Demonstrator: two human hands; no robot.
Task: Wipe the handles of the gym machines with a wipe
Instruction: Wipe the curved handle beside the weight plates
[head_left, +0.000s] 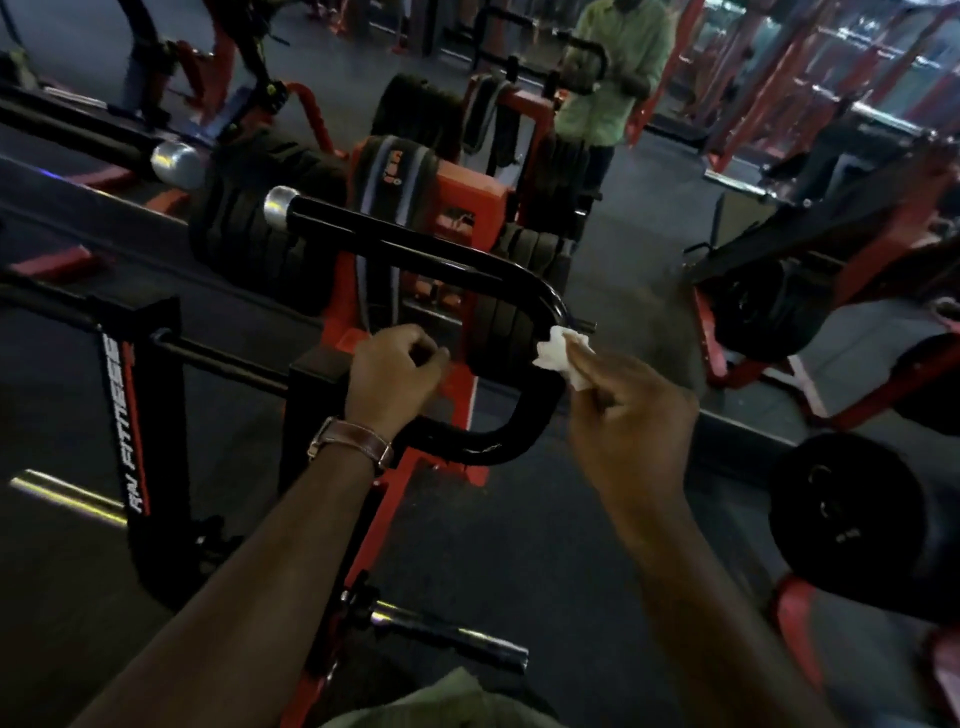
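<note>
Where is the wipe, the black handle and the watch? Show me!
wipe (558, 354), head view, on its crumpled white middle.
handle (540, 410), head view, on the curved bend below the wipe.
watch (353, 441), head view, on the brown strap round the left wrist.

1. I see a dark rubber floor (545, 545) carrying everything here.
2. At 9 o'clock, a black machine upright (137, 431) lettered "RN FITNESS" stands on it.
3. Toward 12 o'clock, a red weight rack (467, 208) loaded with black plates (249, 234) rests on it.
4. At 3 o'clock, red machine frames (753, 374) sit on it.
5. A person in a green shirt (618, 78) stands at 12 o'clock.
</note>
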